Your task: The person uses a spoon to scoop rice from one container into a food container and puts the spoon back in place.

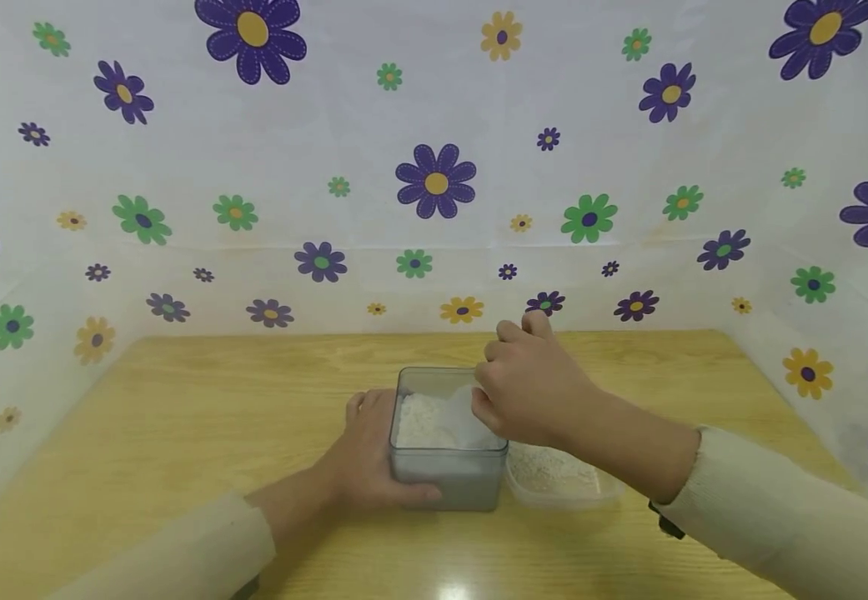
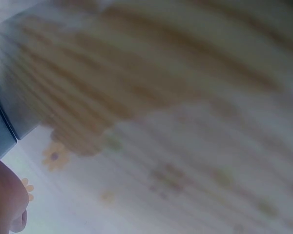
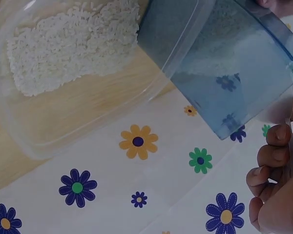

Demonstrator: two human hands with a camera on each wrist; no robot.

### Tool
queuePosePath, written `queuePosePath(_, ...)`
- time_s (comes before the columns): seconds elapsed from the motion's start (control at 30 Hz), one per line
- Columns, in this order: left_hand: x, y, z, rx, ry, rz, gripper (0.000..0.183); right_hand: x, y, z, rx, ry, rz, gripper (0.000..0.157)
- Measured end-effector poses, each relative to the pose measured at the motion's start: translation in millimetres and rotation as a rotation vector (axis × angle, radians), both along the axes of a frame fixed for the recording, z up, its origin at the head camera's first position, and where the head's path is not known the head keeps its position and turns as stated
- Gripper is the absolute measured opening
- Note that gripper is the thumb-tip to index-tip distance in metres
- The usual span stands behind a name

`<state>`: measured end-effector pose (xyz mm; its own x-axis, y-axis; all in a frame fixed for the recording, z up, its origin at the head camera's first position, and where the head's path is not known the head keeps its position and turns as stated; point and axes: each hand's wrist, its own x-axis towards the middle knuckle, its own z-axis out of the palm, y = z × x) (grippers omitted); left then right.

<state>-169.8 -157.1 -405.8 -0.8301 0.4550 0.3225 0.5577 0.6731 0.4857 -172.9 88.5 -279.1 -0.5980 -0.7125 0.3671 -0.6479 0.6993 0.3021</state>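
Observation:
A grey see-through square container stands on the table, with white rice inside. My left hand grips it from the left, thumb across the front wall and fingers along the far side. In my right hand is a translucent white scoop, its handle held in curled fingers and its blade down in the container at the rice. The right wrist view shows the container's bluish wall and the curled fingers around the handle. The left wrist view is mostly blurred.
Right beside the container is a low clear plastic tub, with a layer of rice over part of its bottom. Under both lies a wooden table. A white flower-print cloth closes off the back and sides.

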Motion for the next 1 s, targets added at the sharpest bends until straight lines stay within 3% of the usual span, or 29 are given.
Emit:
queuePosePath(0.5,-0.8,0,2.6,-0.019,0.006,0.009,0.112,1.0,-7,-12.7,-0.161,-0.302,-0.101,0.042)
queuePosePath(1.0,0.8,-1,-1.5,-0.012,0.031,0.008,0.110,1.3,-3,-25.1,-0.341,-0.430,-0.104,0.042)
